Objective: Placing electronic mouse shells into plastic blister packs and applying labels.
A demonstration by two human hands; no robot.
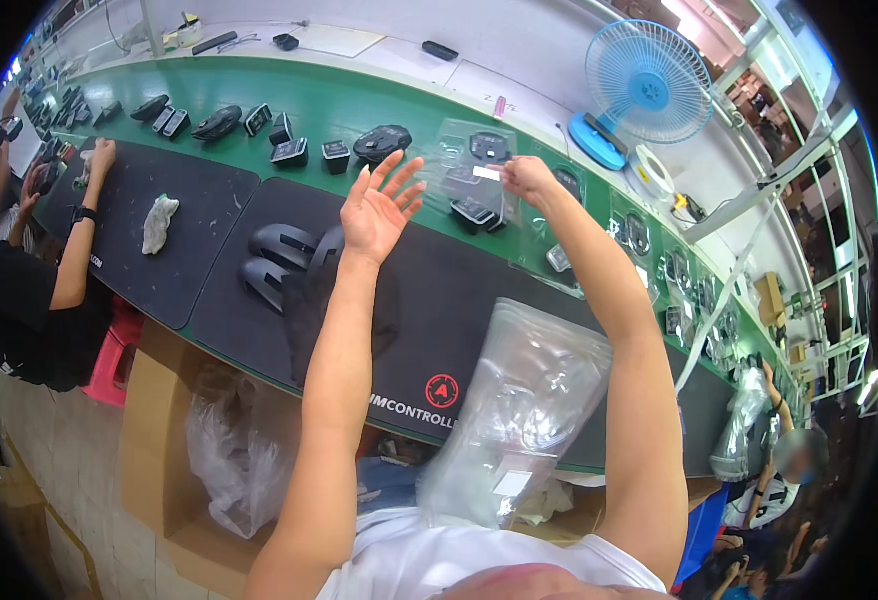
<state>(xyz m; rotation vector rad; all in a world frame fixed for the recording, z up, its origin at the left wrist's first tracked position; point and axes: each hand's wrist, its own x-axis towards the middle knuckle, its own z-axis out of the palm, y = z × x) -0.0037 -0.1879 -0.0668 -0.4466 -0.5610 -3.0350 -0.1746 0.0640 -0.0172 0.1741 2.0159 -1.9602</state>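
Observation:
My left hand (384, 210) is raised over the mat, empty, its fingers spread and the palm turned up. Beyond its fingertips a black rounded device (382, 143) rests on the green bench. My right hand (529, 181) is closed in a pinch at the edge of a small white card (487, 173). Under that card lies a clear plastic clamshell pack (451, 150) with a dark part (488, 146) in it. Small black boxes (473, 213) sit at its near side. Below my right forearm, a stack of clear plastic packs (534, 385) leans over the bench edge.
Black curved shells (284, 243) and dark cloth (309, 310) lie on the black mat (439, 310). A blue fan (649, 90) stands at the far right. A co-worker (19, 260) works at the left. Below the bench is a cardboard box (159, 440) holding plastic bags.

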